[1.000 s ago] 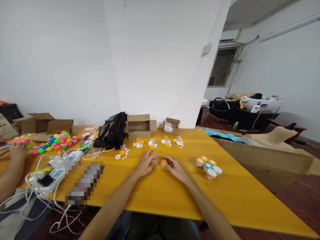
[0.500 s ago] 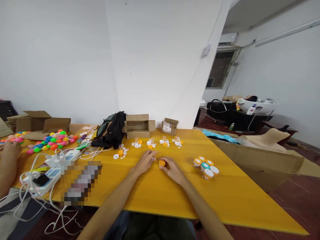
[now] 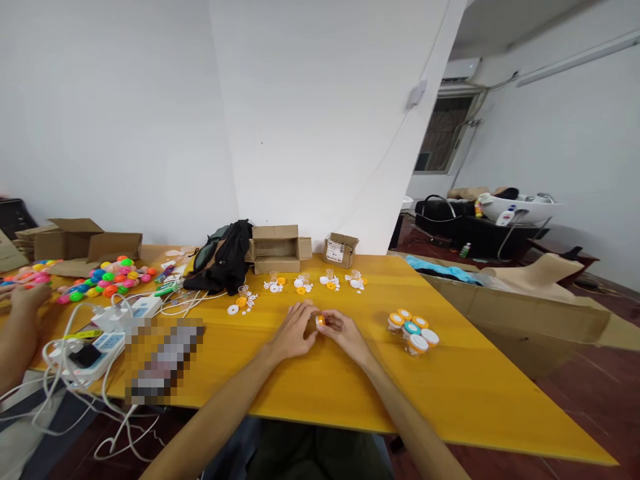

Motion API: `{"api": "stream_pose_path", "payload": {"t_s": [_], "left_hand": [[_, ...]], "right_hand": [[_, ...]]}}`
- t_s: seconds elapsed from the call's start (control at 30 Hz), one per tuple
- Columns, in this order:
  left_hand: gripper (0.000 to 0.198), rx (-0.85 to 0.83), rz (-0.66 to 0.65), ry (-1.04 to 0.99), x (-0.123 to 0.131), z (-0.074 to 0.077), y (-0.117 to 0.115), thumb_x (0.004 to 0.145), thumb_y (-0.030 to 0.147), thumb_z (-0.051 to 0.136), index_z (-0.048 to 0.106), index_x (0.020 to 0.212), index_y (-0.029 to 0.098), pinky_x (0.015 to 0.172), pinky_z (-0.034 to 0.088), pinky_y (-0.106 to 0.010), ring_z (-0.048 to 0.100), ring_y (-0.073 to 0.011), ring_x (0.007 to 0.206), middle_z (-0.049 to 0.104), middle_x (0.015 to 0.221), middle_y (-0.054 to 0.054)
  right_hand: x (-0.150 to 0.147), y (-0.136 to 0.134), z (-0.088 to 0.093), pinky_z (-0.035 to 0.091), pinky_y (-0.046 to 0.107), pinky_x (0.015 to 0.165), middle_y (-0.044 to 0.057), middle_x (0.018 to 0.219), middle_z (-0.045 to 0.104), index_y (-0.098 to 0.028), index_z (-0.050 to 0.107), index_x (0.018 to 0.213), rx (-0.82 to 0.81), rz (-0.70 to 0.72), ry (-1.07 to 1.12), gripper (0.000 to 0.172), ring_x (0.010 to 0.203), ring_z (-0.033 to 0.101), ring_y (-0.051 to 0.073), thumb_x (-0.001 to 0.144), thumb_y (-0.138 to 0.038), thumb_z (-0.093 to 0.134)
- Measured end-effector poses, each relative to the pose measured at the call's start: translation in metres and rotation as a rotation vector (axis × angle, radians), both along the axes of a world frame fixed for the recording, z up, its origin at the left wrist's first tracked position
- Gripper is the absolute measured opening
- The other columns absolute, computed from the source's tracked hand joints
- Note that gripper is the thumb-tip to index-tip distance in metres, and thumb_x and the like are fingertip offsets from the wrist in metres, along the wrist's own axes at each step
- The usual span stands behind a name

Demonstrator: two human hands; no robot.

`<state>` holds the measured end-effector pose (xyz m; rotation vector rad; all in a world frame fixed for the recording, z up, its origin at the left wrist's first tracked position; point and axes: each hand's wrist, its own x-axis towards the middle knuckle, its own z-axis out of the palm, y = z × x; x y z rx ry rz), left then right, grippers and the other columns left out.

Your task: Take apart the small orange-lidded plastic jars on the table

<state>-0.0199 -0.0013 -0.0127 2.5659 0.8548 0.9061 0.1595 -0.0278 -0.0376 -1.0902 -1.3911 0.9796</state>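
Observation:
A small round orange-and-white cap [image 3: 321, 321] is pinched in the fingertips of my right hand [image 3: 344, 333], just above the table. My left hand [image 3: 294, 331] curls in from the other side, its fingertips close against the cap and its thumb below. What sits between the left fingers is too small and hidden to make out. Beyond my hands lie several small groups of parts, with a white disc [image 3: 233, 310], an orange ring [image 3: 241, 302] and a clear cup [image 3: 273, 276] among them. To the right stand several lidded clear cups, one with a teal lid [image 3: 412, 328].
At the back of the yellow table [image 3: 475, 400] are an open cardboard box [image 3: 276, 248], a smaller box [image 3: 340, 250] and a black bag [image 3: 227, 257]. Colourful balls [image 3: 107, 279], a power strip [image 3: 107, 343] and a blurred dark device [image 3: 167, 363] lie left, near another person's hand [image 3: 27, 300].
My hands have come together around the cap, which now shows white as well as orange. My left hand has shifted slightly right, and its earlier hold near a small clear part is hidden.

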Motion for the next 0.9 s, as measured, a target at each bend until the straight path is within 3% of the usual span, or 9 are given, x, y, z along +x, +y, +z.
{"api": "stream_pose_path", "payload": {"t_s": [0.2,0.47,0.9], "left_hand": [[0.016,-0.058,-0.008,-0.005,0.0020,-0.0016,0.0025,0.087,0.021,0.057,0.059,0.102,0.024,0.094,0.046,-0.039,0.060,-0.0247,0.100,0.067,0.102,-0.006],[0.013,-0.199,0.004,-0.124,0.0024,-0.0019,0.0048,0.084,0.026,0.063,0.065,0.096,0.023,0.087,0.051,-0.034,0.065,-0.0211,0.089,0.071,0.096,-0.004],[0.017,-0.352,-0.006,-0.192,0.0041,-0.0022,0.0065,0.082,0.035,0.067,0.066,0.091,0.021,0.074,0.052,-0.029,0.065,-0.0171,0.076,0.073,0.085,-0.001]], "right_hand": [[-0.0024,-0.0005,0.0014,0.056,0.036,0.078,0.004,0.084,0.072,-0.021,0.068,0.084,-0.018,0.016,-0.011,0.043,0.080,0.068,0.022,0.063,-0.057,0.078],[-0.0051,-0.0029,0.0076,0.055,0.034,0.074,0.003,0.081,0.074,-0.021,0.070,0.082,0.003,0.013,-0.040,0.033,0.077,0.068,0.021,0.067,-0.050,0.076],[-0.0063,-0.0027,0.0083,0.055,0.035,0.074,0.003,0.080,0.073,-0.021,0.069,0.080,-0.031,0.009,-0.011,0.034,0.076,0.068,0.022,0.063,-0.048,0.078]]}}
